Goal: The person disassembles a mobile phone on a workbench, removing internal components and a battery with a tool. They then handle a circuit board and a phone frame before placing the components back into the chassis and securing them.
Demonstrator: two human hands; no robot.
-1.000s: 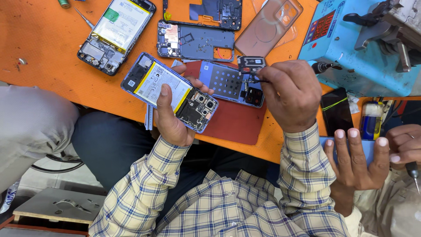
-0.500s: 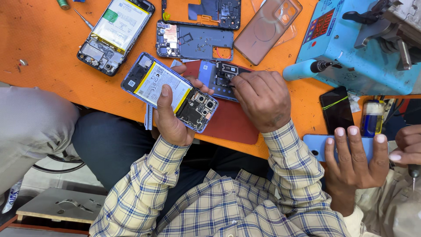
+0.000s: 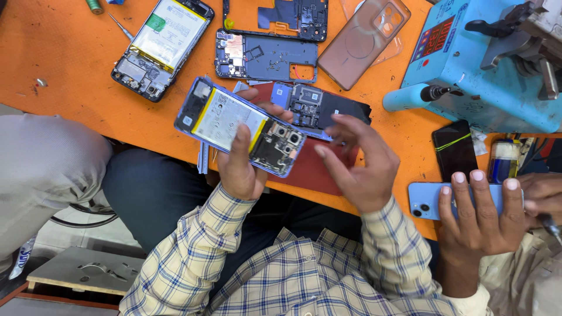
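fingers of the left hand are clenching an opened blue-framed phone with its yellow-edged battery and bare camera board showing, holding it tilted over the edge of the orange table. right hand is hovering released, fingers spread, above a loose dark inner phone panel. risk, as i judge it: the one-handed grip is leaving the phone overhanging the lap, so a slip could be dropping it.

Matt orange tabletop; glossy opened phone; soft checked cloth sleeve.
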